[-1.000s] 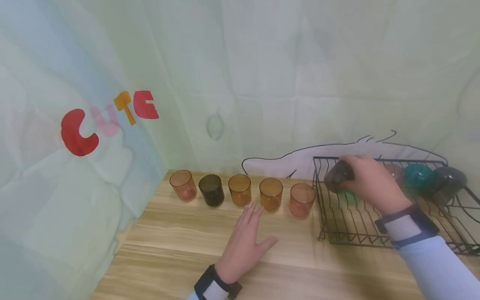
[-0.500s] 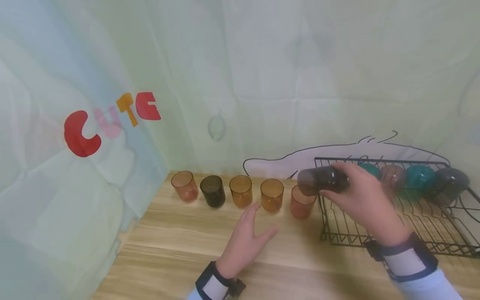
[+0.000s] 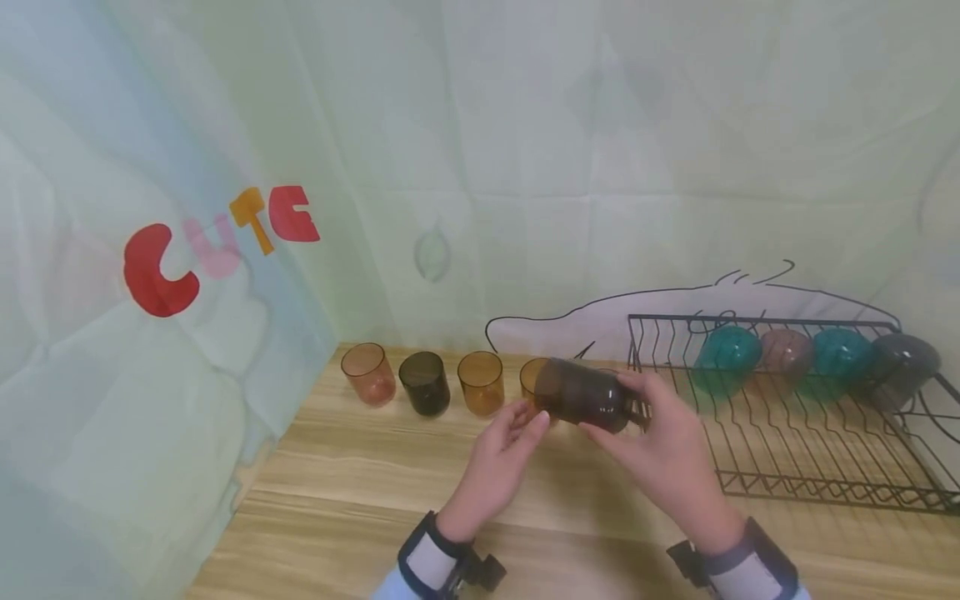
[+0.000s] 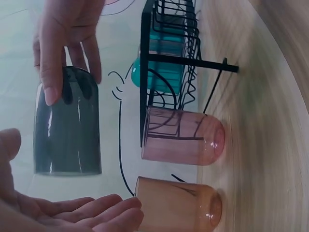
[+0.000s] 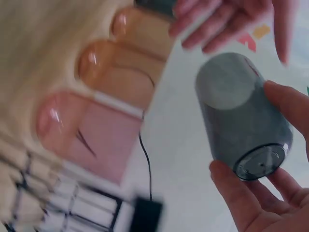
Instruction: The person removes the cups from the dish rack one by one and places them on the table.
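My right hand (image 3: 671, 458) grips a dark grey glass cup (image 3: 581, 396) near its base, thumb on one side and fingers on the other. The cup lies on its side in the air, mouth to the left, in front of the row of cups. Close to that mouth is my left hand (image 3: 491, 471). In the left wrist view the left fingers (image 4: 104, 210) are extended and a gap parts them from the rim of the cup (image 4: 67, 130). The right wrist view shows the cup's round base (image 5: 260, 162) between the right thumb and fingers.
Upright cups stand in a row along the wall: pink (image 3: 369, 375), dark (image 3: 424, 383), amber (image 3: 482, 383), another amber partly hidden, and a pink cup (image 4: 183, 135) mostly hidden in the head view. A black wire rack (image 3: 817, 483) at right holds teal (image 3: 727, 358), pinkish (image 3: 786, 362) and grey cups (image 3: 903, 367).
My right hand has lifted the dark grey cup off the rack and carried it left, over to the left hand. The left hand has shifted slightly, its fingers now near the cup's mouth.
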Demonstrator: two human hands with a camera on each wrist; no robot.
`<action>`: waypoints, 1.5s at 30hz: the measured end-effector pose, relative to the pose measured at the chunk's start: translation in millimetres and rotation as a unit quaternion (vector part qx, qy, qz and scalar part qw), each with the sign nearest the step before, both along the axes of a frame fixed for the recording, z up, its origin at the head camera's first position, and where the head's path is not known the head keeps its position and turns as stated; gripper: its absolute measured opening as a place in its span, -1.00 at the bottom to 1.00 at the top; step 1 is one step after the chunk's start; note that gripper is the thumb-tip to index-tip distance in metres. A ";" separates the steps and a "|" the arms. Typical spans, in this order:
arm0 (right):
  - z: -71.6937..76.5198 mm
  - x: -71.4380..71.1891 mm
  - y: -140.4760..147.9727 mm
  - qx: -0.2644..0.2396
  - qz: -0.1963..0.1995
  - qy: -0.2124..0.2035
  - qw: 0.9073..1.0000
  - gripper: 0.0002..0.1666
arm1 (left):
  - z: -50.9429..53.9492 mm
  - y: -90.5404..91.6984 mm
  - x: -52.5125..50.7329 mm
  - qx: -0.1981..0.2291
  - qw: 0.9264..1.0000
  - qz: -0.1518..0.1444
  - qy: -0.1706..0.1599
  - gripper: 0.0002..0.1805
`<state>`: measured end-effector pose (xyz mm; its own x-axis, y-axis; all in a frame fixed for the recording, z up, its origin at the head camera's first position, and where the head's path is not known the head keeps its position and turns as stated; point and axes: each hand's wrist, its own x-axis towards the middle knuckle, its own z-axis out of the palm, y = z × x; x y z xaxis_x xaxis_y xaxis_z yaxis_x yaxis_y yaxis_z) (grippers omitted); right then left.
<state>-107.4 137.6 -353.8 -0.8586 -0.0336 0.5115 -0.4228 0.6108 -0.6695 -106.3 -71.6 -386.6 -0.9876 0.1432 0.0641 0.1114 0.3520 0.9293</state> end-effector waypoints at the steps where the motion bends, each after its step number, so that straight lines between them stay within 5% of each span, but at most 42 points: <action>1: -3.7 2.1 -3.5 -0.014 0.003 -0.002 1.000 -0.16 | 0.6 0.6 -0.7 0.010 1.000 -0.001 -0.003 -0.27; 11: -21.7 14.6 -20.9 -0.093 0.001 0.006 0.996 -0.13 | 4.8 3.6 -9.0 0.133 0.990 -0.030 -0.039 -0.35; 23: -30.5 21.1 -29.7 -0.114 0.006 -0.016 0.993 -0.16 | 8.1 2.1 -8.7 0.169 0.984 -0.023 -0.052 -0.42; 33: -36.8 20.5 -30.2 -0.086 0.010 -0.008 0.996 -0.20 | 7.5 0.0 -6.0 0.195 0.979 -0.004 -0.064 -0.35; 45: -40.8 21.0 -25.9 0.027 0.001 -0.019 0.999 -0.28 | 8.4 -7.2 -5.1 0.215 0.975 0.016 -0.051 -0.26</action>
<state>-86.4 111.7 -394.6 -0.8772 -0.0630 0.4759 -0.3995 0.6457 -0.6508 -111.3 -78.8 -378.2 -0.9954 0.0948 0.0119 0.0053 -0.0702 0.9975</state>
